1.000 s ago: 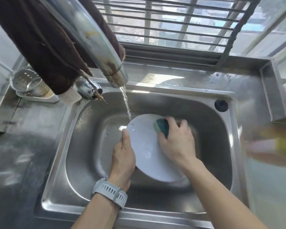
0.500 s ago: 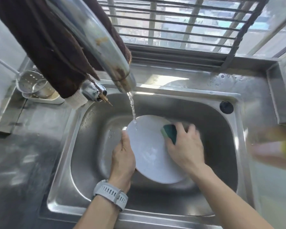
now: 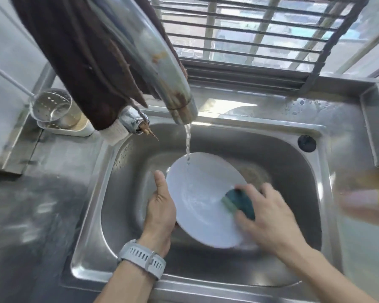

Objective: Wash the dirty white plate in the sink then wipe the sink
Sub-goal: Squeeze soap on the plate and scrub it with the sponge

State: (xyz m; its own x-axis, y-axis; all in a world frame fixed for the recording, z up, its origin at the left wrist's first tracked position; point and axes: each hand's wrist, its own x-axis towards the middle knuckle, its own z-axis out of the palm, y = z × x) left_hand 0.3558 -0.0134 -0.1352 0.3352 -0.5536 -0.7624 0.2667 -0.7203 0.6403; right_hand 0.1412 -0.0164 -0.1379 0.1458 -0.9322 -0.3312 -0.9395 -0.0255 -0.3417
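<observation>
A white plate (image 3: pixel 197 197) is held tilted inside the steel sink (image 3: pixel 127 162). My left hand (image 3: pixel 161 206) grips its left rim, thumb up along the edge. My right hand (image 3: pixel 269 217) grips a green sponge (image 3: pixel 239 202) and presses it on the plate's right side; the hand is motion-blurred. Water runs from the tap (image 3: pixel 175 99) onto the plate's upper edge.
A brown cloth (image 3: pixel 79 68) hangs over the tap. A perforated steel cup on a white dish (image 3: pixel 53 110) stands at the back left of the counter. A black plug (image 3: pixel 307 143) sits at the sink's back right corner. A blurred yellow and pink thing (image 3: pixel 372 200) lies at right.
My right hand has slid the sponge from the plate's top edge down to its lower right side. The plate stays tilted in my left hand under the running water.
</observation>
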